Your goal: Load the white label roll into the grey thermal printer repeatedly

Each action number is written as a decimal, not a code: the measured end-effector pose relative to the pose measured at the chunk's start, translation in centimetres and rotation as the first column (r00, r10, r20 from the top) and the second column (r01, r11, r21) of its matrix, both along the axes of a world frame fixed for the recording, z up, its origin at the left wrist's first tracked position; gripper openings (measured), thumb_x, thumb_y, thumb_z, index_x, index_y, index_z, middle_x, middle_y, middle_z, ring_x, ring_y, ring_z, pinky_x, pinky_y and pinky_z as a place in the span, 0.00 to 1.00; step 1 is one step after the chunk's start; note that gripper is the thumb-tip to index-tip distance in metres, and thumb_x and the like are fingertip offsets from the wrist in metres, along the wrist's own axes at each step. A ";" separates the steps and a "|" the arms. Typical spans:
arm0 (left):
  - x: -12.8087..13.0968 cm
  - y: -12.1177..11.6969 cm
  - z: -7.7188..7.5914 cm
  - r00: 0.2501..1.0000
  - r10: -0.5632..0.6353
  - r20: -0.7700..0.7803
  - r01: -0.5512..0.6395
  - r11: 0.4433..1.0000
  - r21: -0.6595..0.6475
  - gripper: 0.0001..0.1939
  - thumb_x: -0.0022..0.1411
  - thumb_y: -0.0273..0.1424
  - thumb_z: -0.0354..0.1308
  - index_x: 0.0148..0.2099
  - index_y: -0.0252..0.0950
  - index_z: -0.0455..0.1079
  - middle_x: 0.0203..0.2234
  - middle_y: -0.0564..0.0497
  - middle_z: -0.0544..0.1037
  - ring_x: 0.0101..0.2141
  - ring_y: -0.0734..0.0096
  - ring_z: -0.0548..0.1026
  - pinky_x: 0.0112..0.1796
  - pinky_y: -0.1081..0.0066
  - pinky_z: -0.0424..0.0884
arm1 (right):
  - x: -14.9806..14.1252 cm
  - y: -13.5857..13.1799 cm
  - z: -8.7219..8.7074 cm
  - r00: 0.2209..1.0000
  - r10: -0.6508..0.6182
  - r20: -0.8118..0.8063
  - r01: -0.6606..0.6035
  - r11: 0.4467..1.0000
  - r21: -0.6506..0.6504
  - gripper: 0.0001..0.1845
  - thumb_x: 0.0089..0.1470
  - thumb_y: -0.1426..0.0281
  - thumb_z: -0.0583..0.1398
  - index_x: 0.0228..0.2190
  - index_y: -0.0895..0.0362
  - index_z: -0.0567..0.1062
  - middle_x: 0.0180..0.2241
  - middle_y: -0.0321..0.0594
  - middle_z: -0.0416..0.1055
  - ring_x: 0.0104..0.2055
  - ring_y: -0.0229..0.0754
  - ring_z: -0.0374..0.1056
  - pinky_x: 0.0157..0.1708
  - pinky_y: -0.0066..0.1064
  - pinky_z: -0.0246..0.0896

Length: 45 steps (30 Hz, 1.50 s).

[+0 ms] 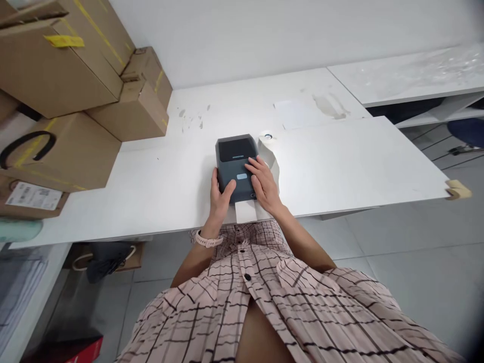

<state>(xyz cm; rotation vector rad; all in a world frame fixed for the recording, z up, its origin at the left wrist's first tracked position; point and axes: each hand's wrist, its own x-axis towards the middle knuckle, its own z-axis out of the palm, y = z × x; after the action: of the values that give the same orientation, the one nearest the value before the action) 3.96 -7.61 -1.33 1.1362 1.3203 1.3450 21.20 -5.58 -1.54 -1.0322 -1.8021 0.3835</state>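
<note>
A dark grey label printer lies on the white table near its front edge, with a black window at its far end and a small light-blue button on top. My left hand grips its left side, thumb on the top face and fingers along the edge. Across the printer's right part rests my right hand, fingers spread over the top. A white label strip sticks out of the near end towards me. Behind the right hand, a label roll stands with its pale strip curving down along the printer's right side.
Cardboard boxes are stacked at the left of the table. A flat white sheet lies towards the back. Tan padding covers the right front corner. Clear plastic wrap lies on the far right surface.
</note>
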 end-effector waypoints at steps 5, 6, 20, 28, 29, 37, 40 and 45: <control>0.1 -0.9 -0.1 0.998 -0.005 -0.063 0.006 1.000 0.008 0.44 0.64 0.54 0.61 0.75 0.48 0.50 0.75 0.46 0.54 0.72 0.48 0.56 0.66 0.57 0.64 | -0.4 -0.3 -0.7 0.995 -0.010 -0.095 0.015 0.998 0.060 0.22 0.73 0.62 0.47 0.58 0.48 0.74 0.62 0.42 0.73 0.73 0.50 0.56 0.72 0.59 0.53; 0.1 -1.4 -0.1 0.997 -0.004 -0.081 0.004 1.000 0.004 0.44 0.64 0.53 0.61 0.75 0.48 0.50 0.74 0.45 0.55 0.71 0.49 0.58 0.65 0.58 0.66 | -0.5 -0.3 -0.6 0.994 -0.008 -0.110 0.015 0.998 0.063 0.21 0.73 0.62 0.47 0.57 0.48 0.75 0.60 0.42 0.75 0.73 0.50 0.58 0.71 0.59 0.54; -0.2 -6.2 1.2 0.871 -0.403 0.281 0.489 0.764 -0.421 0.27 0.60 0.55 0.61 0.27 0.35 0.72 0.18 0.54 0.69 0.19 0.78 0.61 0.23 0.72 0.54 | -1.8 -0.2 0.0 0.968 -0.095 -0.231 0.122 0.987 0.108 0.16 0.67 0.73 0.52 0.45 0.47 0.78 0.42 0.39 0.83 0.56 0.50 0.74 0.58 0.53 0.68; -0.8 -5.8 -0.9 0.912 -0.408 -0.042 0.351 0.829 -0.435 0.28 0.56 0.55 0.63 0.21 0.36 0.68 0.15 0.54 0.69 0.18 0.78 0.61 0.24 0.71 0.56 | -1.2 -1.4 1.2 0.993 -0.094 0.066 0.085 0.988 0.130 0.13 0.68 0.67 0.54 0.49 0.49 0.75 0.44 0.37 0.84 0.56 0.47 0.74 0.68 0.48 0.52; -1.1 -5.8 -1.2 0.911 -0.407 -0.072 0.341 0.838 -0.426 0.27 0.57 0.54 0.63 0.21 0.36 0.68 0.15 0.54 0.70 0.18 0.78 0.62 0.24 0.71 0.57 | -1.2 -1.8 1.6 0.987 -0.106 0.124 0.087 0.985 0.147 0.13 0.68 0.63 0.56 0.50 0.50 0.74 0.45 0.38 0.83 0.56 0.48 0.74 0.69 0.48 0.48; -4.7 -4.9 -0.9 0.984 -0.123 -0.126 0.089 0.965 -0.248 0.19 0.62 0.46 0.61 0.28 0.36 0.73 0.19 0.56 0.70 0.20 0.78 0.63 0.24 0.74 0.60 | -1.3 -2.5 2.1 0.962 -0.084 0.258 0.048 0.989 0.142 0.12 0.67 0.58 0.59 0.48 0.49 0.73 0.46 0.39 0.82 0.53 0.49 0.74 0.66 0.50 0.52; -5.2 -4.4 -0.3 0.990 0.050 -0.134 -0.071 0.985 -0.160 0.17 0.64 0.46 0.59 0.35 0.37 0.75 0.24 0.54 0.74 0.23 0.77 0.66 0.25 0.74 0.62 | -0.7 -2.8 1.3 0.997 -0.041 0.062 0.035 0.996 0.086 0.19 0.67 0.58 0.57 0.57 0.46 0.69 0.56 0.44 0.77 0.64 0.54 0.67 0.65 0.56 0.58; -4.4 -1.8 -0.4 0.981 0.075 -0.179 -0.090 0.993 -0.076 0.19 0.62 0.43 0.59 0.51 0.38 0.74 0.46 0.44 0.80 0.44 0.65 0.77 0.37 0.71 0.74 | 0.0 -2.0 2.0 0.992 -0.007 -0.122 0.011 1.000 0.029 0.27 0.70 0.50 0.48 0.66 0.40 0.62 0.71 0.40 0.59 0.74 0.54 0.53 0.69 0.60 0.55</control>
<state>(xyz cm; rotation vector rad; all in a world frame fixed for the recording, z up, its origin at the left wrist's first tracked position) -0.48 -9.45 -1.76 1.1750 1.5521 1.2590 21.17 -7.60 0.47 -0.9751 -1.6884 0.4046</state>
